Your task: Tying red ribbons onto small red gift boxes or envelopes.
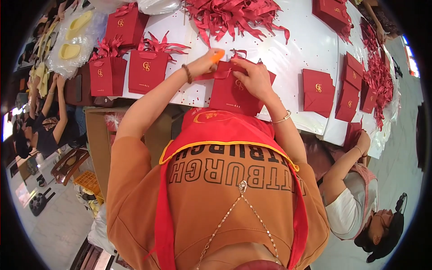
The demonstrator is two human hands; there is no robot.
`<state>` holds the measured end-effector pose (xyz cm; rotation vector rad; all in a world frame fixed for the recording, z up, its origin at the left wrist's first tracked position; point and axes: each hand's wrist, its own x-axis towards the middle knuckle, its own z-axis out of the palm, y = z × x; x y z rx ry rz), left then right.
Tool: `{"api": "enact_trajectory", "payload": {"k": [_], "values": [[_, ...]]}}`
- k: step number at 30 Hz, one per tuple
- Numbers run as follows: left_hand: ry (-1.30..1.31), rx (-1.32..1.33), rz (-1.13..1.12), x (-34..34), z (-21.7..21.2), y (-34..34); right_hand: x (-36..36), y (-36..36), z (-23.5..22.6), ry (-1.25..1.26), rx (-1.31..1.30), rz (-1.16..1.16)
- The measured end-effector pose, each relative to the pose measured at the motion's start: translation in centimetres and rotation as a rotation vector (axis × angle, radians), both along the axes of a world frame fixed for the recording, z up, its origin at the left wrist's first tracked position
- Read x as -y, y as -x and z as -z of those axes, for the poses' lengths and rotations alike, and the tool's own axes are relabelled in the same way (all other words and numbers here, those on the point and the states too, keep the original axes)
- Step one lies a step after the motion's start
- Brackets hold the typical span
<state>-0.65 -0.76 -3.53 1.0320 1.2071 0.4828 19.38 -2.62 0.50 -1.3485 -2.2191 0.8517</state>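
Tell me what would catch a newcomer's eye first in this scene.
Both hands meet at table centre: the left hand, holding something small and orange, and the right hand work a red ribbon on a red gift bag. A heap of red ribbons lies at the far edge, and finished bags with bows stand to the left.

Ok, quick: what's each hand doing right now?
Left hand: closed, pinching an orange tool at the ribbon.
Right hand: closed on the red gift bag top.

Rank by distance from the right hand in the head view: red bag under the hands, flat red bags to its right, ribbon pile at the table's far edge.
From the right hand:
1. Red bag, touching, under it.
2. Flat red bags, to its right.
3. Ribbon pile, far edge; only slightly farther than 2.
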Motion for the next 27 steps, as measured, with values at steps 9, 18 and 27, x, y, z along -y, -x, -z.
{"api": "enact_trajectory", "payload": {"k": [9, 18, 27], "values": [[-0.032, -0.073, 0.266, 5.8, -5.5, 7.9, -1.0, -0.8, 2.7, 0.139, 0.201, 0.016], [-0.222, 0.843, -0.309, 7.7, -6.1, 11.4, -1.3, -0.1, 1.9, 0.249, 0.224, -0.022], [-0.57, 0.097, -0.194, 3.9, -7.7, 6.1, -1.0, 1.8, 2.2, 0.114, 0.114, -0.047]]}}
